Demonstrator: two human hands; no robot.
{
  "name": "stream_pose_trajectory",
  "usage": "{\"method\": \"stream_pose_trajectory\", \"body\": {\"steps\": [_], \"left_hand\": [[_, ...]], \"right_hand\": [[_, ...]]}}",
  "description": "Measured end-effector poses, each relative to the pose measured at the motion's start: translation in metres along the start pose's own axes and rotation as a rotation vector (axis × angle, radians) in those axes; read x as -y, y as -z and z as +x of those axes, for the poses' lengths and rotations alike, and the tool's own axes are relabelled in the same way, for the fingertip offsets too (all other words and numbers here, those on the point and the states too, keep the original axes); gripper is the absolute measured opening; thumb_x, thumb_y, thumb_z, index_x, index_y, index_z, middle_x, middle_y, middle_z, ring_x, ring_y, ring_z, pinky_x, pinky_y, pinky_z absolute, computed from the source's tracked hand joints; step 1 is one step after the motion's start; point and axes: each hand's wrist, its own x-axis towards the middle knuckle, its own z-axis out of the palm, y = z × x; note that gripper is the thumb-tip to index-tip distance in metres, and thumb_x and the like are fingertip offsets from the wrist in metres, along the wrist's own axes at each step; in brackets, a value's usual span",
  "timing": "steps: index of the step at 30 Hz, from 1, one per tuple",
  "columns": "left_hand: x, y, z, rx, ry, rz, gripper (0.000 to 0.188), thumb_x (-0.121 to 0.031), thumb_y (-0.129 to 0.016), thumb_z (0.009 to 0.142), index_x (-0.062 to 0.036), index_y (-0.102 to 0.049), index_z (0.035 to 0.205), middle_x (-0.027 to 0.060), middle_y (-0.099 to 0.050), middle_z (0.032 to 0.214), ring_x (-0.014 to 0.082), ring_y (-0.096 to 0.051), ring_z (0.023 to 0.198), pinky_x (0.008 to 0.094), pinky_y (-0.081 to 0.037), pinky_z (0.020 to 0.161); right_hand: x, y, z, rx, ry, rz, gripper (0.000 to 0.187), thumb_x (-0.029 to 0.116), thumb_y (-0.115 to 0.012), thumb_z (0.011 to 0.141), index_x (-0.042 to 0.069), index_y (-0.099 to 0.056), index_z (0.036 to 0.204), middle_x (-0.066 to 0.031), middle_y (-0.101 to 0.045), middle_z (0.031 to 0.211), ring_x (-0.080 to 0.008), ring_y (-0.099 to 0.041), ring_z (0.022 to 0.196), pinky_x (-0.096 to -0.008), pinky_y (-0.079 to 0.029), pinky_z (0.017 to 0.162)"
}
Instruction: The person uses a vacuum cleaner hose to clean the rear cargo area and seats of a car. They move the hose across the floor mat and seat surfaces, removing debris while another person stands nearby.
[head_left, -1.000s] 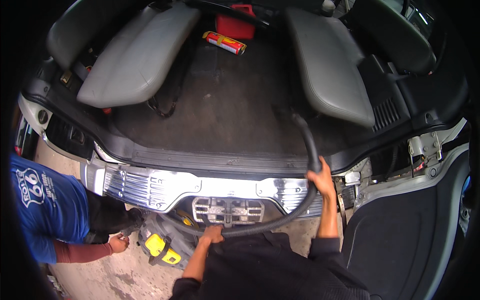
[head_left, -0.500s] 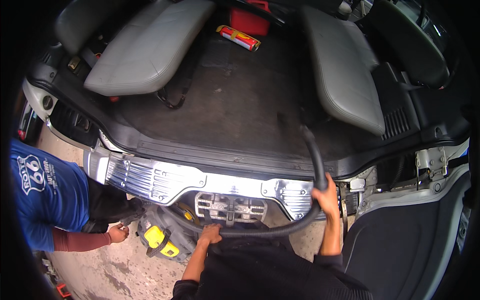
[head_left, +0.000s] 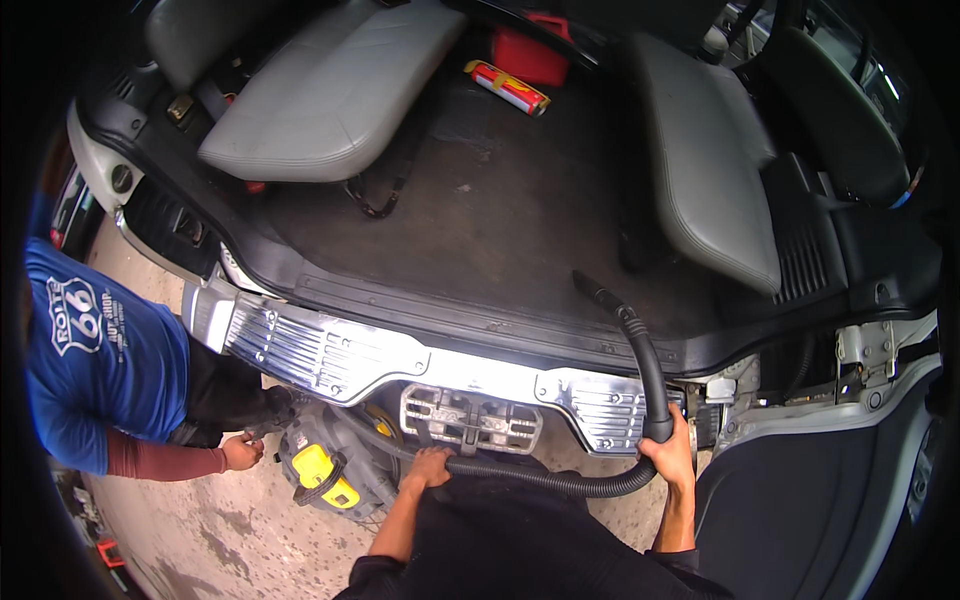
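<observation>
Hands number two on one ribbed black vacuum hose [head_left: 560, 482]: the left hand [head_left: 428, 466] has its grip closed around the hose low in front of the body, and the right hand [head_left: 670, 455] is clamped on it where it bends upward into a stiff black nozzle tube [head_left: 625, 325], whose tip rests on the dark carpeted cargo floor [head_left: 480, 215] of an open vehicle. Two grey folded seats [head_left: 330, 85] flank that floor, leaving a broad open strip of carpet between them; one red canister [head_left: 530, 50] and one red-and-yellow can [head_left: 507, 87] lie at its far end. One ribbed chrome sill plate [head_left: 330, 352] edges the opening, with a black rubber seal just above it. Below the sill stands one grey and yellow vacuum unit [head_left: 325, 470] on stained concrete ground [head_left: 215, 535]. One other person in a blue shirt [head_left: 90, 360] crouches at left, well apart from the hose.
</observation>
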Motion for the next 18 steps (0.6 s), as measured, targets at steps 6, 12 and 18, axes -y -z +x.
{"method": "stream_pose_trajectory", "body": {"steps": [6, 12, 18], "left_hand": [[-0.011, 0.011, 0.015, 0.126, 0.047, 0.003, 0.049, -0.015, -0.059, 0.074, -0.0126, -0.058, 0.124, 0.0161, -0.059, 0.125, 0.0341, -0.052, 0.121, 0.0499, -0.038, 0.103], [-0.004, 0.036, 0.024, 0.137, -0.007, 0.06, 0.055, -0.018, -0.061, 0.074, -0.0083, -0.053, 0.128, 0.0175, -0.059, 0.125, 0.0336, -0.056, 0.117, 0.0435, -0.046, 0.097], [0.016, -0.01, 0.002, 0.037, 0.067, 0.031, 0.055, -0.019, -0.061, 0.074, -0.0125, -0.055, 0.128, 0.0143, -0.054, 0.133, 0.0317, -0.044, 0.13, 0.0503, -0.034, 0.107]], "right_hand": [[0.04, -0.046, 0.135, 0.0, 0.104, 0.147, 0.087, 0.005, -0.066, 0.063, -0.01, -0.03, 0.141, -0.0138, -0.059, 0.079, -0.0198, -0.058, 0.052, -0.0332, -0.048, 0.046], [0.042, -0.051, 0.142, 0.036, 0.139, 0.195, 0.087, 0.0, -0.064, 0.066, -0.009, -0.024, 0.143, -0.0142, -0.059, 0.077, -0.0205, -0.058, 0.049, -0.0332, -0.048, 0.043], [0.013, -0.034, 0.012, -0.081, 0.095, -0.03, 0.056, 0.001, -0.068, 0.058, -0.006, -0.053, 0.111, -0.0108, -0.062, 0.084, -0.0189, -0.063, 0.074, -0.0322, -0.053, 0.064]]}}
